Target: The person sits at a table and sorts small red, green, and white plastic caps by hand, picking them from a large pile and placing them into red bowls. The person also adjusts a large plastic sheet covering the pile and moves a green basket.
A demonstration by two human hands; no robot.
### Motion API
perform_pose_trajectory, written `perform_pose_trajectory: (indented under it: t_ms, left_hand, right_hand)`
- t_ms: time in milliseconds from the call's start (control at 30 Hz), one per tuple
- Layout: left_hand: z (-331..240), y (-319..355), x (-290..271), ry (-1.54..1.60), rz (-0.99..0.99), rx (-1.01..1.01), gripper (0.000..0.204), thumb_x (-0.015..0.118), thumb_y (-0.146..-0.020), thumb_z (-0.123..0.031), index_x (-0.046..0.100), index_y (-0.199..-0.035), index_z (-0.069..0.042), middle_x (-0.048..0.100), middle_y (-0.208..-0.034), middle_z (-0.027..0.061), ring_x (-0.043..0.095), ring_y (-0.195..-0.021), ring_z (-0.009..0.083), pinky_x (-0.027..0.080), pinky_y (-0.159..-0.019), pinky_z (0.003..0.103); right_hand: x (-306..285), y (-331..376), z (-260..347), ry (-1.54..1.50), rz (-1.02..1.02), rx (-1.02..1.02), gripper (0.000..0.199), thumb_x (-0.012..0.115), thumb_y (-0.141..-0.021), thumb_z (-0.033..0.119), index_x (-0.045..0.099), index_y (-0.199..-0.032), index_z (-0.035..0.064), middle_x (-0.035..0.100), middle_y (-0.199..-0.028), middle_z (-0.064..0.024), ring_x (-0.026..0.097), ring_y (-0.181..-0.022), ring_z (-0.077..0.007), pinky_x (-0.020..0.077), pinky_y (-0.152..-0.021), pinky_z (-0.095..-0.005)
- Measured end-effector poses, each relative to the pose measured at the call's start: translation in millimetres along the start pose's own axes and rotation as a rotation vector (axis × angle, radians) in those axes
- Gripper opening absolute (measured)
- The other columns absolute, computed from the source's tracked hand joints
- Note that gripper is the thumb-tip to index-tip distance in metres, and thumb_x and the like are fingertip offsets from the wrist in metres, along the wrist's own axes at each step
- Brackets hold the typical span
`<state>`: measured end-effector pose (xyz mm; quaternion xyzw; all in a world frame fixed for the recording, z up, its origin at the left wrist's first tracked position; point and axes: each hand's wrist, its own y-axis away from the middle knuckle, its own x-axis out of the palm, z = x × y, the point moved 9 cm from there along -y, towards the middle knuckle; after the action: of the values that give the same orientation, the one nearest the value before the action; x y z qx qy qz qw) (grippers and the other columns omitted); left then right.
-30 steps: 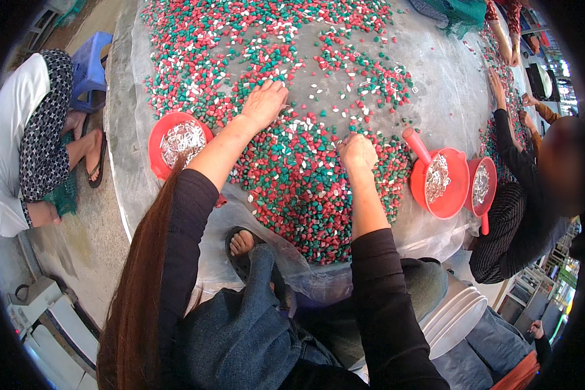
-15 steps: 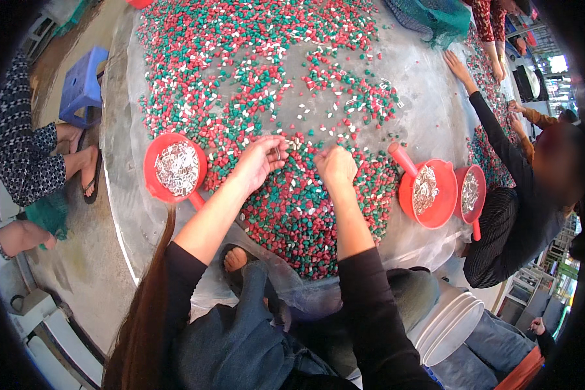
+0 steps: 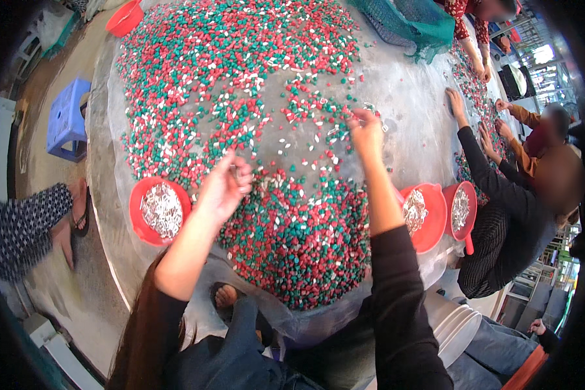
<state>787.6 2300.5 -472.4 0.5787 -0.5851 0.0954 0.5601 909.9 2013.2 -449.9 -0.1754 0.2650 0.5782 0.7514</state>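
Working the mixed red/green/white bits (image 3: 299, 240), densest heap at 6 o'clock, thinner spread toward 11. L hand (image 3: 224, 185) at 9 o'clock, over the heap's edge: fingers part-curled, narrow gap, motion-blurred, can't tell if it's got a bit. R hand (image 3: 367, 130) btwn 1 and 2 o'clock: fingers bent inward, narrow, contents hidden, can't tell either. White loop (image 3: 384, 127) just off R hand at its 3 o'clock. Red pan w/ pale loops (image 3: 161, 211) sits at L hand's 8; the bigger right-side pan (image 3: 433, 227) is at R hand's 5, smaller pan (image 3: 462, 234) just beyond. For a clean pick, IMO: pinch loops one at a time, fingertips only, approach from above so neighbours don't scatter. Thin patches 1st, easier to spot pale vs coloured; spread the deep heap into a single layer b4 scanning. L hand to L pan, R hand to R pan, no arm crossing. Release low over pan, else light bits prob bounce out.
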Motion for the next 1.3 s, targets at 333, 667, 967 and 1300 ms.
perform_pose_trajectory:
  t_ms: [333,667,967,1300]
  left_hand:
    - [-141,64,6,0.1,-0.162,0.464,0.02,0.047,-0.09,-0.023,0.046,-0.078,-0.007,0.041,-0.069,0.0012,0.037,-0.057,0.0102,0.032,-0.048,0.022]
    - [-149,60,0,0.131,-0.114,0.539,0.019,0.045,-0.091,-0.021,0.045,-0.079,-0.007,0.04,-0.07,0.0015,0.037,-0.058,0.0106,0.031,-0.049,0.022]
    - [-124,48,1,0.148,-0.03,0.408,0.016,0.047,-0.09,-0.02,0.046,-0.081,-0.006,0.043,-0.074,0.003,0.038,-0.061,0.012,0.033,-0.054,0.025]
    - [-105,50,12,0.108,0.003,0.371,0.017,0.046,-0.09,-0.021,0.047,-0.081,-0.007,0.043,-0.072,0.0023,0.04,-0.062,0.0123,0.035,-0.054,0.024]
  right_hand:
    - [-18,-79,-95,0.632,-0.23,0.457,0.046,0.054,-0.077,0.052,0.05,-0.117,0.0299,0.035,-0.129,-0.0101,0.033,-0.118,-0.0321,0.0317,-0.09,-0.0559]
    - [74,101,25,0.582,0.063,-0.179,0.03,0.057,-0.078,0.031,0.058,-0.101,0.013,0.049,-0.11,-0.0101,0.049,-0.1,-0.03,0.0387,-0.081,-0.0494]
    - [21,31,-19,0.295,-0.104,-0.041,0.016,0.056,-0.078,0.013,0.061,-0.092,0.0082,0.058,-0.09,-0.0141,0.058,-0.082,-0.032,0.0464,-0.071,-0.0405]
    - [125,116,57,0.247,0.331,-0.441,0.011,0.059,-0.073,0.01,0.064,-0.083,0.0119,0.058,-0.085,-0.0055,0.056,-0.086,-0.0261,0.0473,-0.072,-0.037]
